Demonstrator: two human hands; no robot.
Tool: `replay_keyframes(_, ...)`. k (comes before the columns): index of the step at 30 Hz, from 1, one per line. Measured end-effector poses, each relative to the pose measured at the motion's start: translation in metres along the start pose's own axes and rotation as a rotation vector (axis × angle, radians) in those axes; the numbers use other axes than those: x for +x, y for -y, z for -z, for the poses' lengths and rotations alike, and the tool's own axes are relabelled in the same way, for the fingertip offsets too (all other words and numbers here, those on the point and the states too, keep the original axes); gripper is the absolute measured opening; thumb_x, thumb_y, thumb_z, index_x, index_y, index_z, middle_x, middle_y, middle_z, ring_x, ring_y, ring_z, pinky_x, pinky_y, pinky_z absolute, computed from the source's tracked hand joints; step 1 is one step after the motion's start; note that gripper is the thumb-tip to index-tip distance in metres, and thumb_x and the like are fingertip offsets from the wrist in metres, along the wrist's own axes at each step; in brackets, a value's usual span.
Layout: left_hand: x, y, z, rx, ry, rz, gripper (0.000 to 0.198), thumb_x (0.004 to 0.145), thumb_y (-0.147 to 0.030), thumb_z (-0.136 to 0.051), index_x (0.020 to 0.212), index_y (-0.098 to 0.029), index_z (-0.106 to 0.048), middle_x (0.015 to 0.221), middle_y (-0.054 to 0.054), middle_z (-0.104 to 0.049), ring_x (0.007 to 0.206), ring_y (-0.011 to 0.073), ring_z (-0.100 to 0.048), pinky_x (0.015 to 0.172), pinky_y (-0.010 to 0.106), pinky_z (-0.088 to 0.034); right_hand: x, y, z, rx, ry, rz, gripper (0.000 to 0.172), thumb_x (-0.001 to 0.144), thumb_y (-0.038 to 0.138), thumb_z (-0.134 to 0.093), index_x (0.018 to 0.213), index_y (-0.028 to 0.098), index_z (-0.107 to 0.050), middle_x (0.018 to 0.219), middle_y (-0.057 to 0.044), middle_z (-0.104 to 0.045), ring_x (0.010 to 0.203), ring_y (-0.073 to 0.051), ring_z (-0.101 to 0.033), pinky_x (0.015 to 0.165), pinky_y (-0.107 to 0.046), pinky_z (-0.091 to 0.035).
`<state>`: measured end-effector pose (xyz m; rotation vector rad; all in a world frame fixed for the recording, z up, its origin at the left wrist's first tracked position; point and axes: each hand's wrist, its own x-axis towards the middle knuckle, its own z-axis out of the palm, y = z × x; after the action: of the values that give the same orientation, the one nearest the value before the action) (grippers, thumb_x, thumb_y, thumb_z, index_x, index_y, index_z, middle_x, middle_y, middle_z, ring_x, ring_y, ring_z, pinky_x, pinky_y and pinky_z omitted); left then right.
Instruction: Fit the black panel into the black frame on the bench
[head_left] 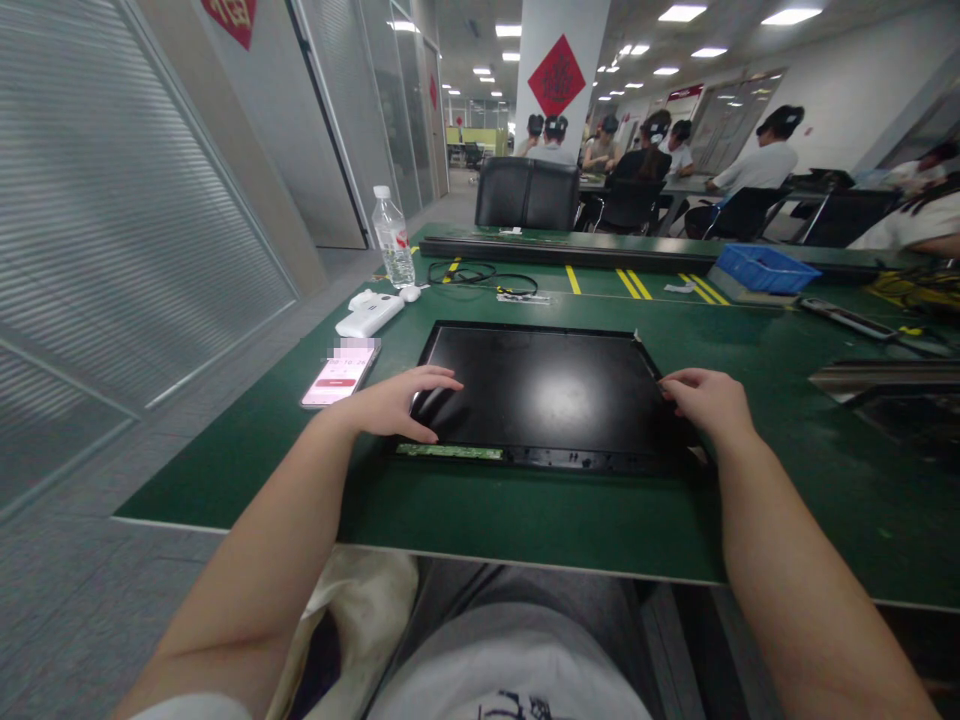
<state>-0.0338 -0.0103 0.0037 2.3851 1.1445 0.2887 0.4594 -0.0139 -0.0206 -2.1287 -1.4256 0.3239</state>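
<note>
Screen panel (540, 385): lies dark face up on the bench (540, 515), directly ahead of me at 12 o'clock. A green circuit strip (450, 452) shows along its near edge, at the panel's 7 o'clock.

Handling, in my judgement: I should work at the rim only, apply even force from both sides, and keep fingertips off the glass and the exposed strip. Uneven pressure could flex or crack the panel.

Left hand (409, 400): at the panel's 9 o'clock, thumb and fingers spread wide over the edge, gripping nothing; light contact I cannot confirm. Right hand (705, 400): at 3 o'clock, fingers curled close together against the edge; whether they pinch the rim I cannot tell.

Outlying items: phone (341, 375) at 9 o'clock, bottle (394, 240) at 10, blue basket (769, 268) at 2.
</note>
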Motion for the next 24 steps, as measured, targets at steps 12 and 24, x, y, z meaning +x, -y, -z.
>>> replay_keyframes(12,0.0,-0.001,0.0,0.009,-0.005,-0.038,0.079,0.071,-0.042,-0.086,0.145,-0.031,-0.062,0.163,0.011,-0.046,0.148,0.0348,-0.046,0.122,0.044,-0.035,-0.005,0.008,0.004,-0.003,0.019,-0.038,0.021,0.078,0.034,-0.063,0.086,0.025,-0.08,0.073,-0.004,-0.075,0.063,-0.023,-0.071,0.079,-0.039,-0.056)
replay_keyframes(24,0.0,-0.003,-0.001,0.026,-0.001,-0.044,0.075,0.071,-0.037,-0.085,0.143,-0.029,-0.063,0.164,0.011,-0.044,0.148,0.0343,-0.045,0.122,0.045,-0.034,-0.006,0.007,0.003,-0.009,0.004,-0.023,0.022,0.076,0.034,-0.062,0.085,0.024,-0.08,0.068,-0.004,-0.074,0.063,-0.023,-0.07,0.076,-0.037,-0.056)
